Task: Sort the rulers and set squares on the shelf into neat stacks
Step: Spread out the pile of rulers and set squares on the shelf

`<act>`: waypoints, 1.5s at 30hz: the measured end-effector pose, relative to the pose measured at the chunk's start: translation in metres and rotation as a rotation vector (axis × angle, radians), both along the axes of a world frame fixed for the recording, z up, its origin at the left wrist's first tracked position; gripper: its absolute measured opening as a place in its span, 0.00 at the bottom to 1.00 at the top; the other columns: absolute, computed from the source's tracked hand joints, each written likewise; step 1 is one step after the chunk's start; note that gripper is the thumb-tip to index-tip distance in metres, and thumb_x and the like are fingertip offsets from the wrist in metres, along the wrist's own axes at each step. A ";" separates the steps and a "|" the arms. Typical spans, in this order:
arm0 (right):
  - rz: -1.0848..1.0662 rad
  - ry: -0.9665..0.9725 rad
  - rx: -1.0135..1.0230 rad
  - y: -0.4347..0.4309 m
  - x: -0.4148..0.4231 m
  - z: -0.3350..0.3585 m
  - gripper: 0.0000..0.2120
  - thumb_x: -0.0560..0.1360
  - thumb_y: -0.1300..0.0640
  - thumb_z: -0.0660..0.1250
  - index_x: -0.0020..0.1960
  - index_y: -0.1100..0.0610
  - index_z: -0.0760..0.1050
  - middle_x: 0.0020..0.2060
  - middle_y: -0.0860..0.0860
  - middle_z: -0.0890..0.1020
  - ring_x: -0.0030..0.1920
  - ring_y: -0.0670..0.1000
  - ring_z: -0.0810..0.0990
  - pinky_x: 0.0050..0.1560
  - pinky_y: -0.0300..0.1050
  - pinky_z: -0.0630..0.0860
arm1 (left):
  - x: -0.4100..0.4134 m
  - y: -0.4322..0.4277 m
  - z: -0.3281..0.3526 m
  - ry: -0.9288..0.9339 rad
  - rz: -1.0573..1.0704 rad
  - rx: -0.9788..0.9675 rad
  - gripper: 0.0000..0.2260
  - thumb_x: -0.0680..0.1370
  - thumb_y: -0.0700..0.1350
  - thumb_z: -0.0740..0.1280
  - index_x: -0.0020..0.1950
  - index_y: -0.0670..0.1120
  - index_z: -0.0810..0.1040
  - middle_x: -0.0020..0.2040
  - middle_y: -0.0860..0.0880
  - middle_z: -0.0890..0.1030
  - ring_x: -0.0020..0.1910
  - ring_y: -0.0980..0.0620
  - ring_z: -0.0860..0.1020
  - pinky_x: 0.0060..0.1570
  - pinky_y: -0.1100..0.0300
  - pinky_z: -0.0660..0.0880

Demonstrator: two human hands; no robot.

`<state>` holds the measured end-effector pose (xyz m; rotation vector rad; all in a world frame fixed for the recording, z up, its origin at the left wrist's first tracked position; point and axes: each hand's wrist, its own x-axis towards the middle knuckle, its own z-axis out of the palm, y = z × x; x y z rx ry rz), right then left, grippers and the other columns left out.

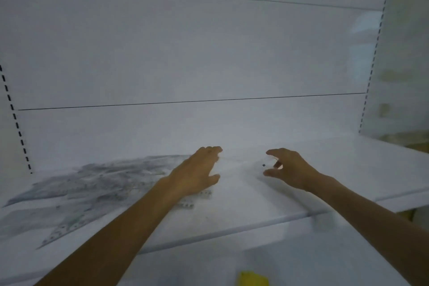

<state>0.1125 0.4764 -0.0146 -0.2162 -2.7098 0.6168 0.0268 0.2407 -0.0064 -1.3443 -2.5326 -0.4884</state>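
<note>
A loose, blurred pile of clear rulers and set squares (92, 183) with grey markings lies spread over the left half of the white shelf (348, 165). My left hand (197, 172) hovers at the pile's right edge, fingers pointing right. My right hand (290, 169) faces it, fingers and thumb curved. Between the two hands I make out a faint clear ruler (263, 165) with a small dark hole near my right fingers. Each hand seems to grip one end of it. Motion blur hides its outline.
The shelf's front edge (232, 230) runs diagonally below my forearms. A white back panel (209, 53) with slotted uprights at both sides closes the rear. A yellow object (251, 278) sits on a lower level, near the bottom of the frame.
</note>
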 end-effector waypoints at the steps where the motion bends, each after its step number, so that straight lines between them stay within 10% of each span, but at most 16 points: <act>1: -0.015 0.010 0.017 0.019 0.011 0.001 0.27 0.72 0.52 0.70 0.68 0.56 0.67 0.62 0.55 0.71 0.48 0.49 0.75 0.53 0.37 0.69 | 0.006 0.019 -0.002 -0.004 -0.014 0.025 0.21 0.77 0.47 0.64 0.69 0.49 0.63 0.62 0.51 0.68 0.62 0.55 0.66 0.58 0.65 0.63; 6: -0.120 0.024 0.150 0.112 0.063 0.006 0.24 0.75 0.46 0.64 0.70 0.49 0.66 0.60 0.54 0.73 0.58 0.52 0.74 0.60 0.43 0.69 | 0.037 0.112 -0.005 -0.013 -0.026 0.066 0.21 0.76 0.54 0.65 0.68 0.56 0.67 0.65 0.51 0.65 0.65 0.52 0.65 0.63 0.55 0.68; 11: -0.141 0.109 0.142 0.184 0.108 0.001 0.23 0.74 0.50 0.67 0.68 0.51 0.69 0.57 0.55 0.74 0.47 0.45 0.71 0.48 0.28 0.61 | 0.064 0.190 -0.012 -0.088 -0.031 0.134 0.26 0.74 0.55 0.67 0.70 0.53 0.64 0.62 0.50 0.70 0.60 0.50 0.71 0.55 0.63 0.67; 22: -0.340 0.153 0.150 0.275 0.136 -0.012 0.24 0.73 0.42 0.65 0.66 0.50 0.71 0.63 0.49 0.74 0.59 0.50 0.74 0.60 0.47 0.72 | 0.087 0.312 -0.010 -0.062 -0.228 0.049 0.24 0.71 0.62 0.67 0.65 0.57 0.71 0.58 0.55 0.73 0.48 0.56 0.74 0.53 0.60 0.71; 45: 0.047 -0.055 0.185 0.473 0.005 -0.015 0.19 0.74 0.50 0.67 0.65 0.51 0.72 0.66 0.47 0.73 0.67 0.49 0.68 0.65 0.38 0.58 | 0.034 0.441 -0.022 -0.133 0.030 0.041 0.24 0.68 0.64 0.69 0.61 0.58 0.72 0.54 0.61 0.71 0.48 0.60 0.74 0.51 0.61 0.72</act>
